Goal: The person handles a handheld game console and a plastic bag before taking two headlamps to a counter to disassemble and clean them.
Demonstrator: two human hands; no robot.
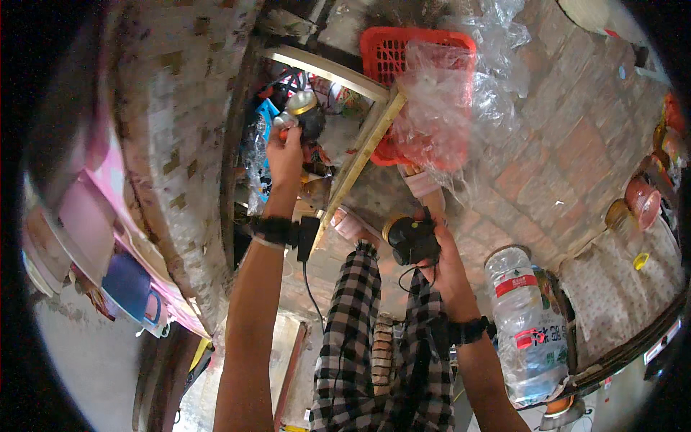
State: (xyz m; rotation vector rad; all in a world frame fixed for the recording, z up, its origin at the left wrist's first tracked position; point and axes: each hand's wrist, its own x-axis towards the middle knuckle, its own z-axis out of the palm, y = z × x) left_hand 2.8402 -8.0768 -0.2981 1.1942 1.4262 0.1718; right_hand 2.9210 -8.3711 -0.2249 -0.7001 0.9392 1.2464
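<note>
My left hand (pixel 285 157) reaches into an open wooden drawer (pixel 327 75), its fingers closed on a small silvery round piece (pixel 283 121). Right beside those fingers is a black lamp with a gold ring (pixel 309 119) and a clear, shiny front. Whether my fingers also touch that lamp, I cannot tell. In front of my right knee, my right hand (pixel 448 261) grips a black round lamp with a gold rim (pixel 410 239). A thin dark cord hangs from it. My palm and fingers partly cover its right side.
Plastic packets and odds and ends fill the drawer. Beyond it stands a red basket (pixel 374 54) with clear plastic bags (pixel 439 101) over it. A large plastic-wrapped bottle pack (pixel 525 324) stands at right. Basins and a blue mug (pixel 133 288) lie at left. My slippered feet are on the brick floor (pixel 536 187).
</note>
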